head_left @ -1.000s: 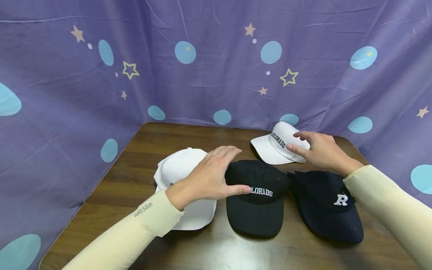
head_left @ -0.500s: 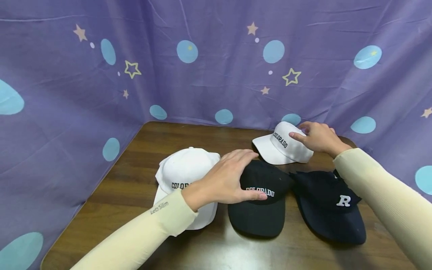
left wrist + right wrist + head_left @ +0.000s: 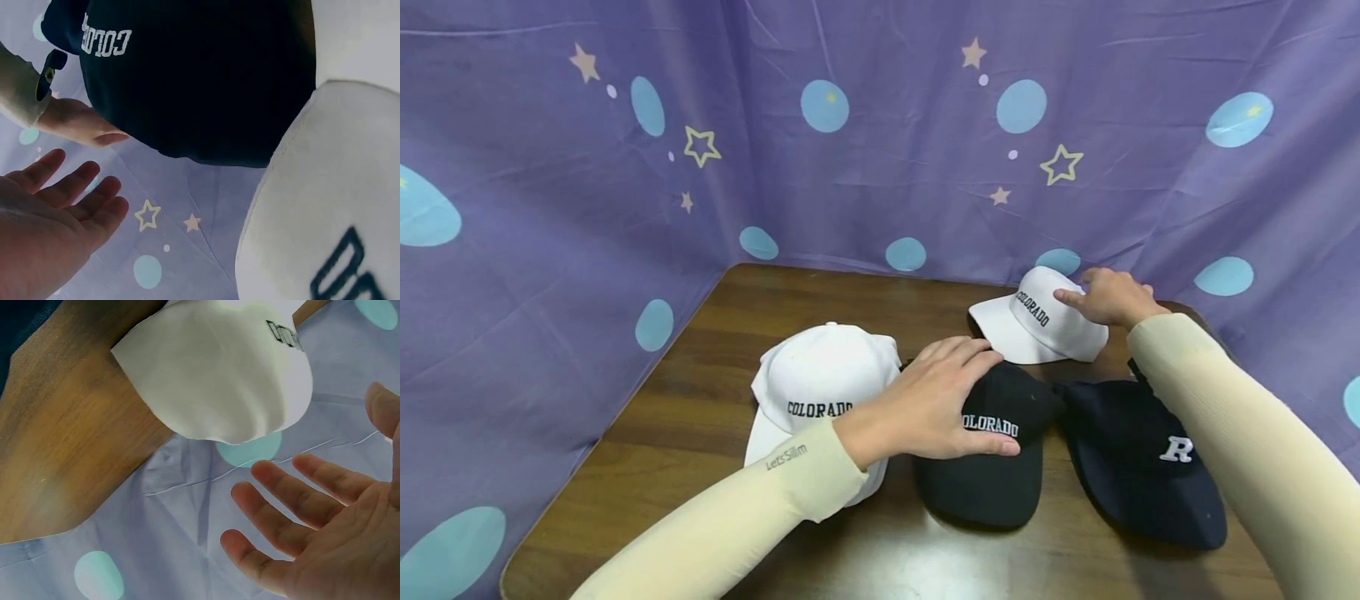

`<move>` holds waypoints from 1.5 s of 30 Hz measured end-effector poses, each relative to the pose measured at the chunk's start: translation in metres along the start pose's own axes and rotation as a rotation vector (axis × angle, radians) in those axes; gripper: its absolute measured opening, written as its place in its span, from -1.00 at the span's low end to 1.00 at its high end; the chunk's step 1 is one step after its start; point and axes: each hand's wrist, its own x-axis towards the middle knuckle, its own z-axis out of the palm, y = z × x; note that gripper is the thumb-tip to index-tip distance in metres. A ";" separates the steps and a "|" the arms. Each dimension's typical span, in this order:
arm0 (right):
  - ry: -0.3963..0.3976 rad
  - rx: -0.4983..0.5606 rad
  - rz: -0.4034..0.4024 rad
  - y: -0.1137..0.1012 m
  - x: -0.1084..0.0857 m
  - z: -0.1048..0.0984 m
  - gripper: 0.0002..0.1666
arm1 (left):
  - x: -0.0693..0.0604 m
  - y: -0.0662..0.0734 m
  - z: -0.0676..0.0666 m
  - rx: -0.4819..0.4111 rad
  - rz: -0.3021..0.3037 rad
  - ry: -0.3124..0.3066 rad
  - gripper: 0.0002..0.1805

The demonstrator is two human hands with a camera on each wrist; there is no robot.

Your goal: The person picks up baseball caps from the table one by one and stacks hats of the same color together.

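Note:
My left hand (image 3: 925, 404) hovers over the black cap (image 3: 981, 492) lettered COLORADO, thumb spread from the fingers. In the left wrist view its relaxed fingers (image 3: 94, 215) have nothing in them, and a gap separates them from the cap. At the back right, my right hand (image 3: 1112, 297) is by the crown of a white COLORADO cap (image 3: 1033, 329). The right wrist view shows that cap's crown (image 3: 225, 375) apart from the spread fingers (image 3: 294, 500). Part of the black cap is hidden behind the left hand.
Another white COLORADO cap (image 3: 823, 371) lies left of the black one, partly behind the left forearm. A navy cap (image 3: 1142, 475) with a white R lies to the right, beneath the right sleeve (image 3: 1232, 417). A purple curtain (image 3: 880, 150) borders the wooden table (image 3: 647, 450).
The left hand has moved right, from beside the white cap to over the black cap. The right hand has reached slightly farther back along the rear white cap. The caps keep their places.

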 end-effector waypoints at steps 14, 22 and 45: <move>-0.048 -0.076 0.053 0.001 0.015 0.013 -0.07 | 0.008 -0.002 0.010 0.034 -0.084 -0.021 0.09; -0.050 -0.112 0.084 0.004 0.022 0.023 -0.13 | 0.007 -0.001 0.013 0.095 -0.076 -0.046 0.07; -0.167 0.063 0.022 0.005 0.030 0.022 -0.15 | 0.003 -0.005 0.014 0.141 -0.088 -0.076 0.06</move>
